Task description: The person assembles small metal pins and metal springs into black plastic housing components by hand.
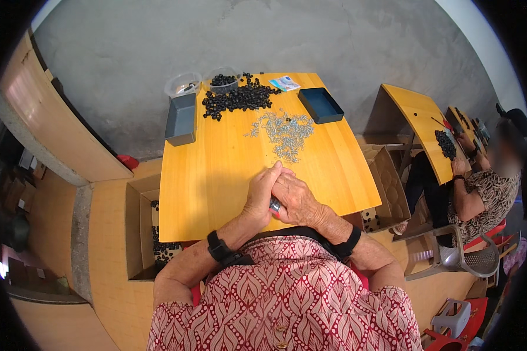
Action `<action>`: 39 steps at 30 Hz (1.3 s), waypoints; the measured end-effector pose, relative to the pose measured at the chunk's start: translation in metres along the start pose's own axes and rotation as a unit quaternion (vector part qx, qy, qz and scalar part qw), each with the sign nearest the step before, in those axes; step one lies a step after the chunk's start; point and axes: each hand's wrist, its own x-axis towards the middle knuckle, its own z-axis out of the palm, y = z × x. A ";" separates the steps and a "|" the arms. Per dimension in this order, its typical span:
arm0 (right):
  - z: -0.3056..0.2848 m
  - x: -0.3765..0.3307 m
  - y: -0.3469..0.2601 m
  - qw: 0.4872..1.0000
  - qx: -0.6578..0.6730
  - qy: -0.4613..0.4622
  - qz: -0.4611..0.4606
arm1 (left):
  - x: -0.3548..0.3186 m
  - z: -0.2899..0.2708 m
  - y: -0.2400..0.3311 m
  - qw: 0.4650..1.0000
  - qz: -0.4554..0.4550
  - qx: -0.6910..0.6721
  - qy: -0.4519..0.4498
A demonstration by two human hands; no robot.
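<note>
Nearest, we record one red-and-cream leaf-patterned shirt [281, 292] and two black bands, one on each wrist. Beyond it, at the near edge of the bench, we note the left hand [259, 196] and the right hand [297, 199], folded together, the right hand's fingers lapped against the left. Grip: closed in on itself and narrow; one small dark-grey rounded object [274, 205] with a touch of red shows between the two palms. We cannot tell which hand bears it, nor its full shape.

To the left and right of the bench, below its top, we enter two open brown cardboard boxes, the left one [137, 240] with small black pieces inside.

One yellow wood-topped bench [216, 193], its near part bare. Beyond the hands, right of centre, we count as one lot a loose spread of small clear-silvery pieces [291, 137]. Farther, one dark blue-grey rectangular tray [329, 119] at right and one grey rectangular tray [181, 139] at left. Between them, toward the far edge, one heap of small black rounded pieces [240, 100]. Behind the grey tray, we list two clear round plastic tubs, the right one [223, 89] filled with black pieces; at far right of the heap, one colourful printed leaflet [284, 83].
</note>
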 end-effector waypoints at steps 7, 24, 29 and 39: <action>-0.031 0.004 -0.002 0.997 -0.078 0.010 0.005 | -0.002 0.012 0.002 0.993 0.080 0.066 0.052; -0.049 0.004 0.005 0.977 -0.202 0.063 0.019 | -0.002 -0.001 0.027 0.978 0.061 0.191 -0.055; -0.040 0.001 0.006 0.979 -0.196 0.013 0.048 | -0.005 -0.008 0.025 0.985 0.013 0.173 -0.017; -0.062 0.007 0.013 0.982 -0.181 0.006 0.053 | 0.002 0.001 0.022 0.981 0.063 0.178 -0.047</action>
